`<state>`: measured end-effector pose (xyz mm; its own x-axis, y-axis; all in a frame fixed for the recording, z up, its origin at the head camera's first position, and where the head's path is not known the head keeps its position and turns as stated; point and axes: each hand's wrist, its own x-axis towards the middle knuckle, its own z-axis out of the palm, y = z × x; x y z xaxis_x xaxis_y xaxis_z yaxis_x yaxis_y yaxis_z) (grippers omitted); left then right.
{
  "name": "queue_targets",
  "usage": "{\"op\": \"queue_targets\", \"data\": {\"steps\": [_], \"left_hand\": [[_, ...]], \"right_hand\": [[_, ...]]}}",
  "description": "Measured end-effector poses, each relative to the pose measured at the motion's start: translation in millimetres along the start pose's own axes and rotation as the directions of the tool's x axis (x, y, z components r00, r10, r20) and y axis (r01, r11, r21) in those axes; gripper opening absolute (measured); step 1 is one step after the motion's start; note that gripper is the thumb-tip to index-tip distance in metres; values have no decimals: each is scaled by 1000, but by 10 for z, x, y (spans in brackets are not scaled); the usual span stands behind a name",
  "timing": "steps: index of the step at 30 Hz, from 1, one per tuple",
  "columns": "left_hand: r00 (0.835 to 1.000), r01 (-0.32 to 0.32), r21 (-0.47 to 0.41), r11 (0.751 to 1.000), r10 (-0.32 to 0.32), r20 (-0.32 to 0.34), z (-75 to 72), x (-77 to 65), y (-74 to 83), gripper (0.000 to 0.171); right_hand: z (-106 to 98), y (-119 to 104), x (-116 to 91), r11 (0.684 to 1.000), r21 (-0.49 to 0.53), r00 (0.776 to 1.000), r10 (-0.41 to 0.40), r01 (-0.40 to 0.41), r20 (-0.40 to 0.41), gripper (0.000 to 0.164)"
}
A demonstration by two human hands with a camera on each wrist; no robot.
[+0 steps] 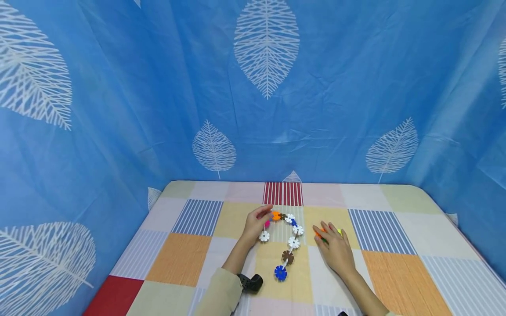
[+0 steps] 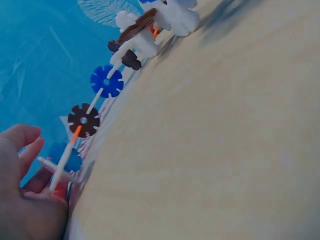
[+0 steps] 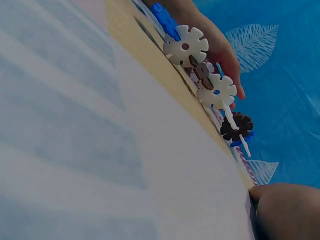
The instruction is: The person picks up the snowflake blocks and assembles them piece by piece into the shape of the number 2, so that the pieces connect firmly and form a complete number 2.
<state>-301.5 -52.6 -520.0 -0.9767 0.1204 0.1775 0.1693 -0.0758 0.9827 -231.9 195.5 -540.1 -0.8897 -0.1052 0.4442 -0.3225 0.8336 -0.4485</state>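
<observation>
A curved chain of interlocking flower discs [image 1: 294, 242], in white, brown, blue, orange and pink, lies on the cloth in front of me. At its far left bend my left hand [image 1: 256, 223] holds the chain between thumb and fingers, by the orange disc [image 1: 276, 215]. The left wrist view shows that end of the chain running in between the fingers [image 2: 31, 145]. To the right of the chain, my right hand [image 1: 336, 252] rests palm down, fingers spread over loose orange, green and yellow pieces [image 1: 318, 233]. The hand mostly hides these.
A patchwork cloth [image 1: 189, 252] covers the table. Blue curtains [image 1: 336, 87] with white leaf prints stand behind it and at both sides. A black wrist device [image 1: 251, 283] sits at the left sleeve, near the blue disc [image 1: 280, 273] at the chain's near end.
</observation>
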Motion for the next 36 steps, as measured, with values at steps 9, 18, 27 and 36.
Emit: {"op": "queue_targets", "data": {"steps": [9, 18, 27, 36], "left_hand": [[917, -354, 144, 924, 374, -141, -56, -343, 43, 29], [969, -219, 145, 965, 198, 145, 109, -897, 224, 33], [952, -163, 417, 894, 31, 306, 142, -1026, 200, 59], [937, -94, 353, 931, -36, 347, 88, -1009, 179, 46]], "right_hand": [[-14, 3, -5, 996, 92, 1000, 7, -5, -20, 40], [-7, 4, -3, 993, 115, 999, 18, -13, -48, 38], [-16, 10, 17, 992, 124, 998, 3, 6, -70, 36], [13, 32, 32, 985, 172, 990, 50, -27, -132, 33]]}}
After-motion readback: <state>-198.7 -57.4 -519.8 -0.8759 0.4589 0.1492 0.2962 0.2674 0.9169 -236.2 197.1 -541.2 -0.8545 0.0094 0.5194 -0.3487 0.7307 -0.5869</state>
